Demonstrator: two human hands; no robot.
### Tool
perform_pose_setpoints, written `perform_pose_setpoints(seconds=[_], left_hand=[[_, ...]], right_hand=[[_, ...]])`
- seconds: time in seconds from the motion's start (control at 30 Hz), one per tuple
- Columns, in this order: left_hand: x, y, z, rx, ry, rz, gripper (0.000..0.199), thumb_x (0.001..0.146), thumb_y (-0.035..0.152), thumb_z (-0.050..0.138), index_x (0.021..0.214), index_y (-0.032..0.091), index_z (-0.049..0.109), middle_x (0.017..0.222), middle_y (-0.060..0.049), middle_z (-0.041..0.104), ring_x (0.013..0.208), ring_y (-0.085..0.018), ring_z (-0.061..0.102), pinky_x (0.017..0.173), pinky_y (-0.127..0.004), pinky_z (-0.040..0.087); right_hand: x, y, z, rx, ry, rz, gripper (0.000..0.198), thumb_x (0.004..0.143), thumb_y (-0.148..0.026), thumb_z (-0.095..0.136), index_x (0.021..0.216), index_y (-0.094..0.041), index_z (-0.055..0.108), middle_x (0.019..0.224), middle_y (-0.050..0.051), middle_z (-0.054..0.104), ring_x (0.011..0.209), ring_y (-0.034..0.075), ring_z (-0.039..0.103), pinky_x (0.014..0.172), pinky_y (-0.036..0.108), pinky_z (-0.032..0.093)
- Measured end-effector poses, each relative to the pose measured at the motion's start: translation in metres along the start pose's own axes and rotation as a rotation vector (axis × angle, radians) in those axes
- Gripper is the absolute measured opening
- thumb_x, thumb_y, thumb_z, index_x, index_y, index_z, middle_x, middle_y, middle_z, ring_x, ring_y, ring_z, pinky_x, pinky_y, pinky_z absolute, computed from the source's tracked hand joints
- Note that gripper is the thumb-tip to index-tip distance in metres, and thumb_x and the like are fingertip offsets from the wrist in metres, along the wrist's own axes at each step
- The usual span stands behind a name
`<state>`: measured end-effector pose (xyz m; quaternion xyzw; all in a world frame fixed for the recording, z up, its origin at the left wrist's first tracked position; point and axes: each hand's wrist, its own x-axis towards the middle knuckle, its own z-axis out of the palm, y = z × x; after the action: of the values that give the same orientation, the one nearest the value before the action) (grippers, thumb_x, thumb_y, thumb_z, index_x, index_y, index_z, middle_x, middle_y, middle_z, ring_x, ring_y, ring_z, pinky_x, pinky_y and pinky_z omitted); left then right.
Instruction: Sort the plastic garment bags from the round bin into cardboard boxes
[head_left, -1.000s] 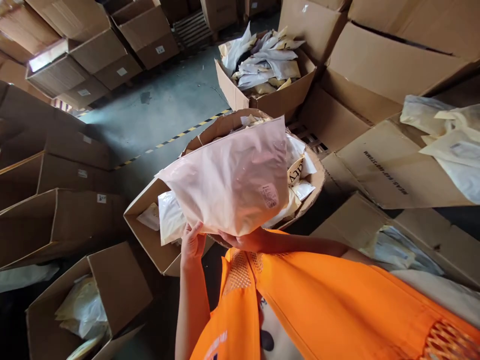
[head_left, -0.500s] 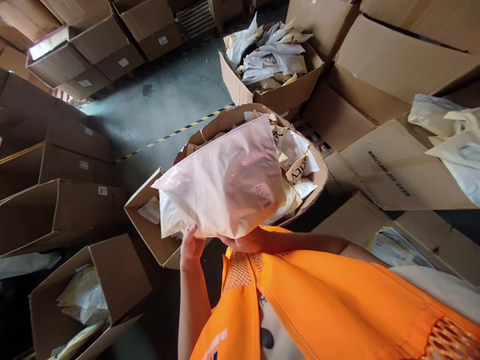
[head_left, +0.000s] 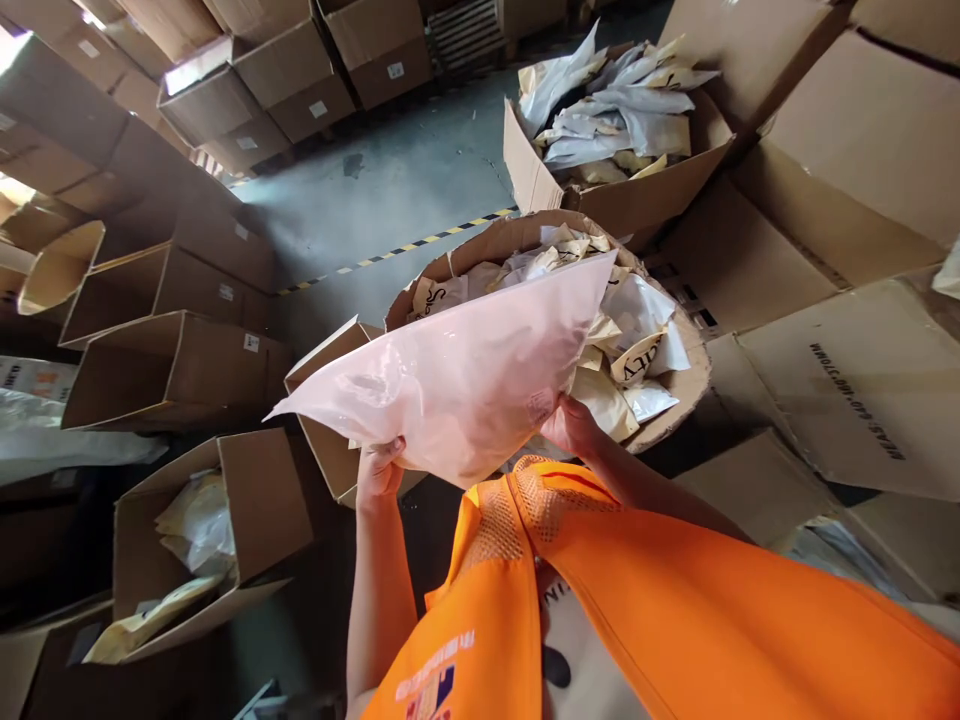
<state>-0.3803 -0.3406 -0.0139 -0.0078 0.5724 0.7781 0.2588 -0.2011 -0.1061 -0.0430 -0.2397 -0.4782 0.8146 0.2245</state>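
A large pale pink plastic mailer bag (head_left: 457, 370) is stretched between my hands at chest height. My left hand (head_left: 382, 468) grips its lower left edge, with the thumb on top. At the lower right edge, my right hand (head_left: 574, 425) pinches the bag near a small printed label, which is hard to read from here. Behind and below the bag stands a round-sided cardboard bin (head_left: 694, 370) full of packaged bags, some with black lettering. The bag hides part of that bin and of a smaller carton (head_left: 330, 450) to its left.
An open box (head_left: 622, 205) heaped with white and yellowish bags stands beyond the bin. On the left are several open cartons, one (head_left: 270, 500) holding bags. A large carton (head_left: 862, 370) lies to the right. Yellow-black tape (head_left: 397, 250) marks the floor.
My right hand has moved from the bag's bottom edge to its right side. The bag has tipped flatter, and its label has shifted close to my right fingers. The view has swung left.
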Motion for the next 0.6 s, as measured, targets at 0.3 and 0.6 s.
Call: perform_pose_setpoints(seconds=[0.3, 0.6], left_hand=[[-0.001, -0.002, -0.018, 0.057, 0.025, -0.016, 0.066, 0.037, 0.033, 0.100, 0.098, 0.023, 0.076, 0.101, -0.005, 0.078, 0.103, -0.027, 0.070, 0.091, -0.036, 0.056], [-0.010, -0.017, 0.007, 0.155, 0.196, 0.137, 0.039, 0.057, 0.023, 0.091, 0.091, 0.017, 0.074, 0.088, -0.002, 0.076, 0.091, -0.021, 0.070, 0.090, -0.033, 0.056]], right_hand=[[0.010, -0.026, 0.002, 0.096, 0.269, -0.013, 0.048, 0.047, -0.035, 0.084, 0.089, -0.026, 0.061, 0.078, -0.003, 0.069, 0.080, 0.021, 0.068, 0.083, 0.037, 0.054], [-0.001, -0.012, -0.021, 0.283, 0.077, 0.108, 0.057, 0.055, -0.072, 0.067, 0.086, -0.025, 0.061, 0.084, 0.007, 0.074, 0.104, 0.029, 0.067, 0.089, 0.044, 0.050]])
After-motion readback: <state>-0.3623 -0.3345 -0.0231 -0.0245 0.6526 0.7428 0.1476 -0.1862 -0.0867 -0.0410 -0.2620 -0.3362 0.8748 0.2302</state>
